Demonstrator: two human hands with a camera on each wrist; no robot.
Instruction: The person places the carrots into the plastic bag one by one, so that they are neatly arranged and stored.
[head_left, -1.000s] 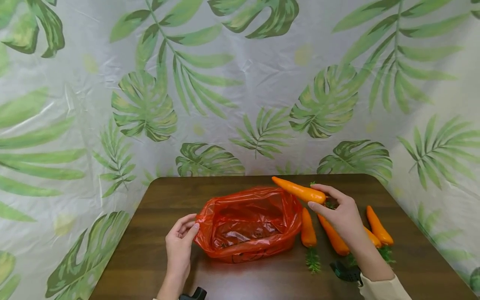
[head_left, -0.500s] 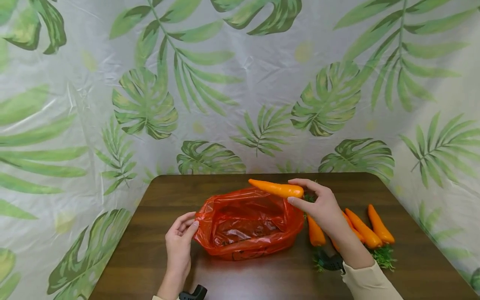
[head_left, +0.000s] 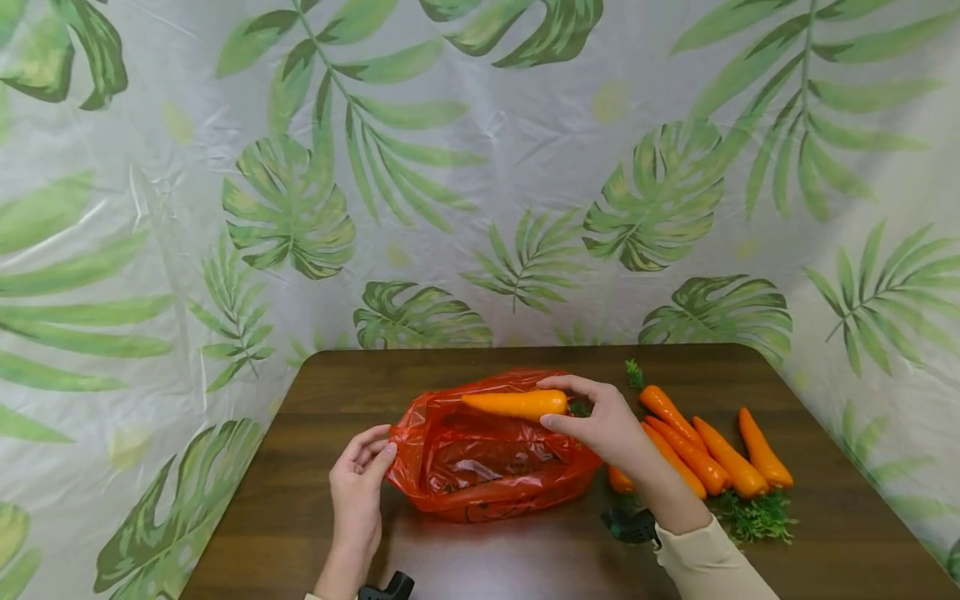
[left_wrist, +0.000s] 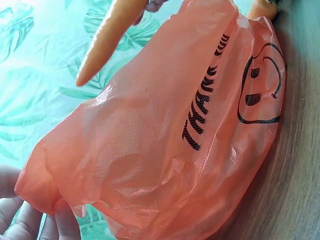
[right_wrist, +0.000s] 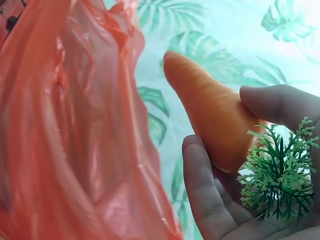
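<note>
A red plastic bag stands on the table with its mouth spread wide. My left hand pinches the bag's left rim between thumb and fingers. In the left wrist view the bag shows black lettering and a smiling face. Over the bag's opening my right hand holds an orange carrot by its thick end, tip pointing left. The right wrist view shows thumb and fingers around that carrot, its green leafy top lying against the palm.
Several more carrots with green tops lie on the brown wooden table at the right, partly behind my right forearm. A leaf-patterned sheet hangs behind the table.
My right hand has carried the carrot leftward and lower, from the bag's right edge to over its opening. The left hand has stayed on the rim.
</note>
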